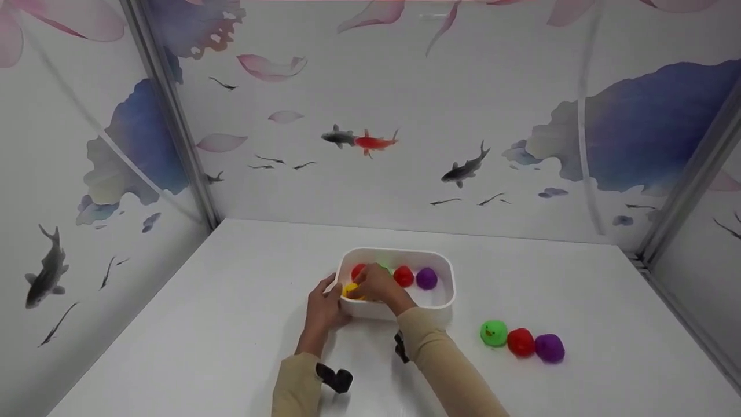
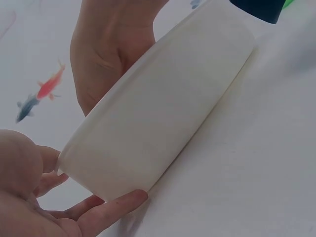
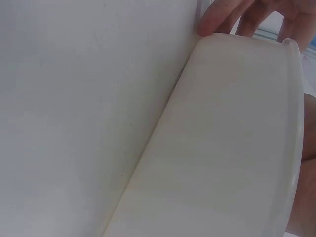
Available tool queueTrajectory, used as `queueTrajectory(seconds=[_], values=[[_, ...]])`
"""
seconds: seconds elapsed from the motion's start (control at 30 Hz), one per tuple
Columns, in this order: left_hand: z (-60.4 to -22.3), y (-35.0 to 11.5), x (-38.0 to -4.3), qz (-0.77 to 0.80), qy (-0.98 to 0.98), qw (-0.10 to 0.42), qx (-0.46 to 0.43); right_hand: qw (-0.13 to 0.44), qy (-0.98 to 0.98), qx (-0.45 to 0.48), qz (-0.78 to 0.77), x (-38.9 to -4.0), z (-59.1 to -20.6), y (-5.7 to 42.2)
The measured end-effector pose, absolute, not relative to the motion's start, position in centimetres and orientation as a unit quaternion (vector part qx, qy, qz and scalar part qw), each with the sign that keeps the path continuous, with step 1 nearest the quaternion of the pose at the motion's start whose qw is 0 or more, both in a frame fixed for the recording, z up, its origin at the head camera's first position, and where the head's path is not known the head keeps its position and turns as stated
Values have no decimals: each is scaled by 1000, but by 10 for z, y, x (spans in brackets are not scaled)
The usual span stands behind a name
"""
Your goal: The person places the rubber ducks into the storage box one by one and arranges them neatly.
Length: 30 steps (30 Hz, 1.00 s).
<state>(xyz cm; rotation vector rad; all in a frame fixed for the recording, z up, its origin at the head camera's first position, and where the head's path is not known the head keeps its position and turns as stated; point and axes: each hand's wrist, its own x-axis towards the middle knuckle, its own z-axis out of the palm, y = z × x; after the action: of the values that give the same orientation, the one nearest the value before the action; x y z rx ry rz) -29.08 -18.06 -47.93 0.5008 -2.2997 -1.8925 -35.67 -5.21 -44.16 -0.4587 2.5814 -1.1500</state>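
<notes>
A white plastic box [image 1: 443, 313] stands on the table, holding small round toys. My left hand [image 1: 324, 306] grips its left end, with the thumb and fingers spread along the end wall and at the rim in the left wrist view. Reaching over the front wall, my right hand [image 1: 382, 286] is inside the box, its fingers pinching a yellow ball-shaped toy [image 1: 349, 288] at the left end. Beside that hand lie a red ball [image 1: 358, 271], a green one [image 1: 385, 267] partly hidden, another red ball [image 1: 403, 276] and a purple ball [image 1: 427, 278]. Both wrist views show mostly the box's outer wall.
Right of the box, a green ball with a duck face [image 1: 494, 333], a red ball [image 1: 521, 342] and a purple ball [image 1: 550, 348] sit in a row on the white table [image 1: 231, 324]. Printed panels [image 1: 393, 191] close off the back and sides.
</notes>
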Motion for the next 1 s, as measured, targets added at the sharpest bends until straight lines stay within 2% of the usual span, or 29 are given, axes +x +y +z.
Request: queueTrajectory(seconds=[0.13,0.43,0.73,1.0], values=[[-477,-179,-291,-626,-759,55,170,144,891,-157,-401,-357,-436,-42],[-477,-178,-292,-623,-760,55,177,91,907,-202,-359,-348,-422,-3],[-479,-177,-292,-626,-757,41,184,56,894,-230,-380,-323,-403,42],[-479,-175,-292,-625,-759,48,176,50,874,-241,-418,-296,-392,93]])
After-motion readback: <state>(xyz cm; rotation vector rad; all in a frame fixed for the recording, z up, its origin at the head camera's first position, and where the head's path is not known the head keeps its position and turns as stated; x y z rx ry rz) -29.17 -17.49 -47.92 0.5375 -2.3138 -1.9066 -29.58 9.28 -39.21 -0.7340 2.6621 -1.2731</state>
